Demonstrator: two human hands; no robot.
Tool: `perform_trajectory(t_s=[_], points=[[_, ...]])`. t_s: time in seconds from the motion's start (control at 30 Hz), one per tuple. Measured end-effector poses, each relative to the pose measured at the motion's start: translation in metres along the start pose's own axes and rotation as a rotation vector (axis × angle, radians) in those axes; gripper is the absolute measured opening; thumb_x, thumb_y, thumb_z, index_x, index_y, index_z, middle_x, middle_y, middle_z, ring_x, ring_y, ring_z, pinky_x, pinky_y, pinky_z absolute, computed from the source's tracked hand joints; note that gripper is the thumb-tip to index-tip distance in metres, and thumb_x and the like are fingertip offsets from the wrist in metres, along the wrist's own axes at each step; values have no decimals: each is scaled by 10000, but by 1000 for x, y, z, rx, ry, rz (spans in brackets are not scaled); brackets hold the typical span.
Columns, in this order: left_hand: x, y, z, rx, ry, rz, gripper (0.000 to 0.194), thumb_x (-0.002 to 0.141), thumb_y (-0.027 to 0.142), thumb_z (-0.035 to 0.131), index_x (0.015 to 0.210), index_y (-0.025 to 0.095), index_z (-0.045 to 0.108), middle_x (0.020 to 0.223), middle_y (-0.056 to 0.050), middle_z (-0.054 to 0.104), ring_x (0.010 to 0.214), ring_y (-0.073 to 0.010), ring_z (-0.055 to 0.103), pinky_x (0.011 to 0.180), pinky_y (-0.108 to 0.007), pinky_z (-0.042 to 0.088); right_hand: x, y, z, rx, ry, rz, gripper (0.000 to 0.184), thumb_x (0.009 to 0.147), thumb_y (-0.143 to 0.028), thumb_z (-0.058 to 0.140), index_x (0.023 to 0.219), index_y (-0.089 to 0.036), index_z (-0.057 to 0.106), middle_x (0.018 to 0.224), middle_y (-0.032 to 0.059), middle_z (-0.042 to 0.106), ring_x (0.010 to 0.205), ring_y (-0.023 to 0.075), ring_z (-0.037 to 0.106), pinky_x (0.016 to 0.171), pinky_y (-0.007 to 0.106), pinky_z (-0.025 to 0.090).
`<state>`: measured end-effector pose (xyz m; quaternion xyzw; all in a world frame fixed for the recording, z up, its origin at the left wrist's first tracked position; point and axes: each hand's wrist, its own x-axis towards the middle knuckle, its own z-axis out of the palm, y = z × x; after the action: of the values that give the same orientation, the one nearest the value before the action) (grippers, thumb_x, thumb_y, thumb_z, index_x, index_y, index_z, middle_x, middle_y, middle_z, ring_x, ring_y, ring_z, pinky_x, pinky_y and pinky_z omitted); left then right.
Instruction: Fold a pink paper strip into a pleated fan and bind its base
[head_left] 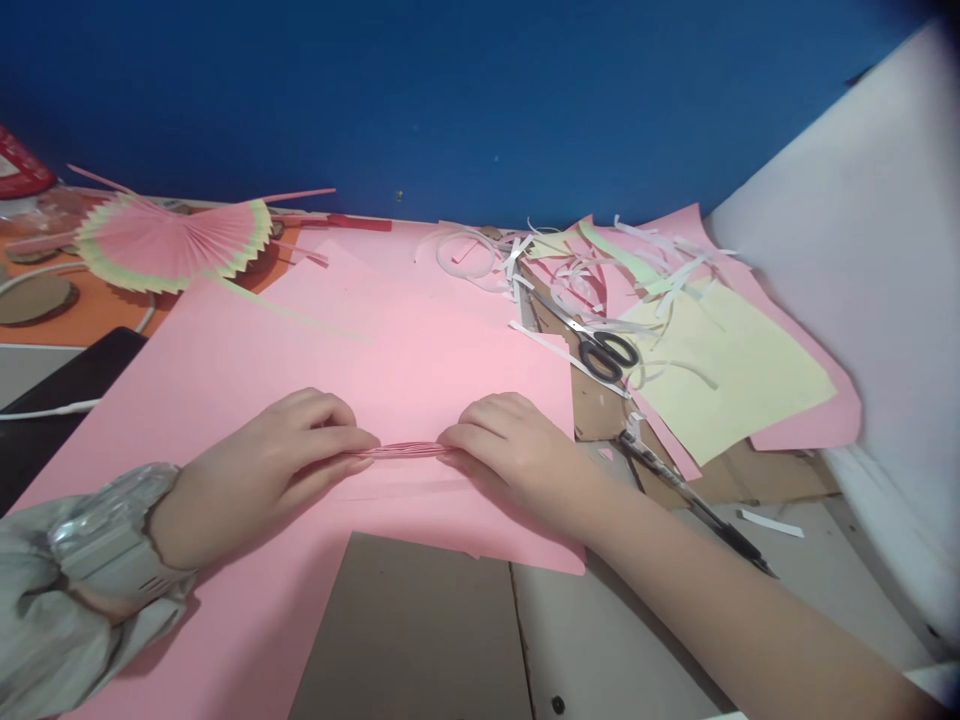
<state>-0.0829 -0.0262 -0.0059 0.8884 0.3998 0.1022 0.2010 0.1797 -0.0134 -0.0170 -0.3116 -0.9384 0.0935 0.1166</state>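
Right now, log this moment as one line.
left hand: holds left end of folded pink paper strip; right hand: holds right end; beneath: flat pink paper; farther right: black-handled metal scissors

One head-worn camera gives the view, looking from above the near side of the pink paper (pixel 435 370) forward and down onto it. It sits close: over the paper, the left hand (pixel 262 470) and the right hand (pixel 517 450) show large, and the right forearm (pixel 690 600) runs in from the paper's near right. Beyond the paper, the view extends to a blue wall (pixel 465 110); to the paper's right, it takes in part of a white panel (pixel 847 220).
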Motion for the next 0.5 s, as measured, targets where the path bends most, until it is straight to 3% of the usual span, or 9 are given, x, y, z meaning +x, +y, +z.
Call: perform_trajectory(t_s=[0.2,0.5], points=[[-5,-9,2,104,71,138,218,861,134,493,1038,226,579,939,-28,546,858,-151,492,735,-298,413,-5,2,-3,-197,1,-135,127,843,-98,477,878,-159,582,921,63,583,861,183,481,714,304,367],[-12,-12,-21,261,-26,357,217,859,133,424,930,220,609,938,-16,638,849,-179,549,740,-336,444,-13,-6,-18,-364,-25,-304,126,842,-109,465,853,-191,560,862,10,567,756,155,464,644,300,304]])
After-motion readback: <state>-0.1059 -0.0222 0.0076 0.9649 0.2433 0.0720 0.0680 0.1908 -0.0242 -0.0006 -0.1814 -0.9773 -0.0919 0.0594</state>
